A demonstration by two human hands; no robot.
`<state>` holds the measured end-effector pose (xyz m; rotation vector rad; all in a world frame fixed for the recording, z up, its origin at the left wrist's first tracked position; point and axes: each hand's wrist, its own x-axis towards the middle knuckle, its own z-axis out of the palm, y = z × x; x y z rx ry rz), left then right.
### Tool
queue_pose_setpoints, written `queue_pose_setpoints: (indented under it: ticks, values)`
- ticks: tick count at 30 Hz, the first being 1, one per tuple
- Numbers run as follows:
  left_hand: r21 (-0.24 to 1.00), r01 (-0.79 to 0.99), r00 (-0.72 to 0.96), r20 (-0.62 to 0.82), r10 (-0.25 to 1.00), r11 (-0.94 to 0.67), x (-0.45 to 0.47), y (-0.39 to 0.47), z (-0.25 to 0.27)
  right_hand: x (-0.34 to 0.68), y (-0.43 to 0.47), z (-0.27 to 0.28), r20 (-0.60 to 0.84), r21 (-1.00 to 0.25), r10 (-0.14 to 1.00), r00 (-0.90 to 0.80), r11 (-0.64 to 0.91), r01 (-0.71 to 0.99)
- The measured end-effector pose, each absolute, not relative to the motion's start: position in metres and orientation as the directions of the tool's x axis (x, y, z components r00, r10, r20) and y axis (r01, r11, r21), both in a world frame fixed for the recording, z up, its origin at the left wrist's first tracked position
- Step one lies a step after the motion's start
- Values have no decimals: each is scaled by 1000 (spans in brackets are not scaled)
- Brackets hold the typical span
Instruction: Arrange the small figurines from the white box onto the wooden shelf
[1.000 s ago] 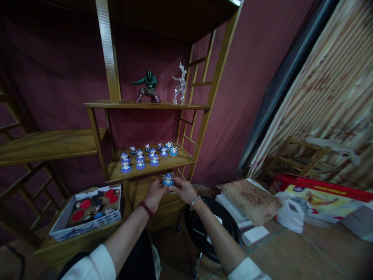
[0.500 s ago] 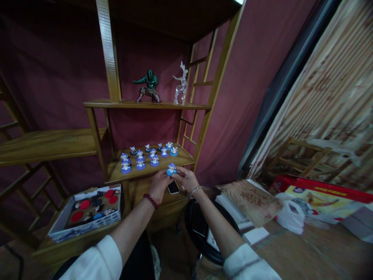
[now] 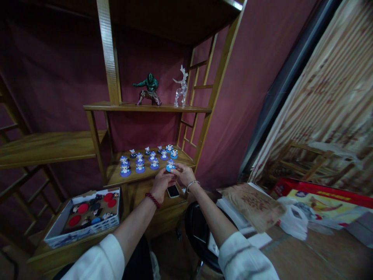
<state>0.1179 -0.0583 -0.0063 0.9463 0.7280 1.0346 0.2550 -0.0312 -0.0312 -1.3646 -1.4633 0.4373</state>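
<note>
a dim maroon wall backs a varnished wooden shelf unit. the right hand pinches a small figurine by its blue base, at the near right edge of the lower shelf board; the left hand is curled just below, and i cannot tell whether its fingers touch the base. over the last second the figurine has risen from below the board's near edge, so it now lines up with the right end of the nearest row; whether it touches wood is hidden. it looks like smooth moulded plastic, round-headed on a flat disc. the standing figurines to its left and beyond have similar purple, black or blue discs. under the hands lies a flat, glassy phone. near left, a shallow patterned box holds red discs. farther up stand a glossy green crouching statuette and a transparent, branching deer. far right hangs a pleated curtain.
</note>
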Motion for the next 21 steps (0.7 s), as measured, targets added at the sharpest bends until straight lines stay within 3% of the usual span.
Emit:
queue_pose_setpoints:
  ticks: [6, 21]
  values:
    - [877, -400, 424, -82, 902, 268, 120, -48, -9, 255, -19, -27, 477, -691, 863, 168, 250, 679]
    - [864, -395, 453, -113, 884, 313, 121, -34, -13, 260, 6, -35, 505, -574, 859, 86, 260, 777]
